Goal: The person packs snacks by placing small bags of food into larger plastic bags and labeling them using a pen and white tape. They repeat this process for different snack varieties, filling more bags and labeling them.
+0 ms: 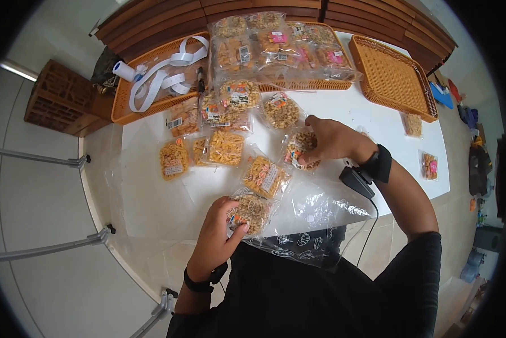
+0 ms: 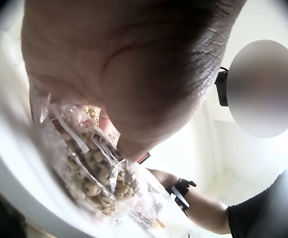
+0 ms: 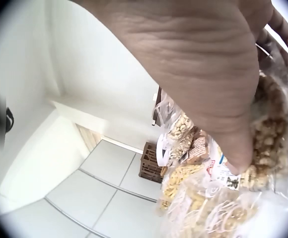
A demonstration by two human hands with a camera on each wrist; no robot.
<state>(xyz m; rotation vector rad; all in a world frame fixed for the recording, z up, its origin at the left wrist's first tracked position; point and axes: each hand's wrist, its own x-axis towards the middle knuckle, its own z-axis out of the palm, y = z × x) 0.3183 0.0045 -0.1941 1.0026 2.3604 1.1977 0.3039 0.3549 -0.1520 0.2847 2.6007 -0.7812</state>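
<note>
Near the table's front edge my left hand (image 1: 214, 231) grips a round, clear-wrapped snack pack (image 1: 252, 213) by its side, thumb on top; the left wrist view shows puffed, nut-like pieces (image 2: 92, 186) under the plastic. Farther right, my right hand (image 1: 340, 139) pinches another round snack pack (image 1: 295, 147) between thumb and fingers. Its thumb lies beside a printed label (image 3: 226, 176) in the right wrist view. Between the hands is a pack of yellow snack sticks (image 1: 262, 177) with a white label. One more round pack (image 1: 281, 111) lies just beyond the right hand.
More yellow stick packs (image 1: 226, 147) and round packs (image 1: 239, 94) cluster at the middle left. Behind stand a wicker tray with white label rolls (image 1: 174, 79), a large bag of packs (image 1: 258, 45) and a wicker tray (image 1: 393, 73). A black device (image 1: 356, 181) with a cable lies at right.
</note>
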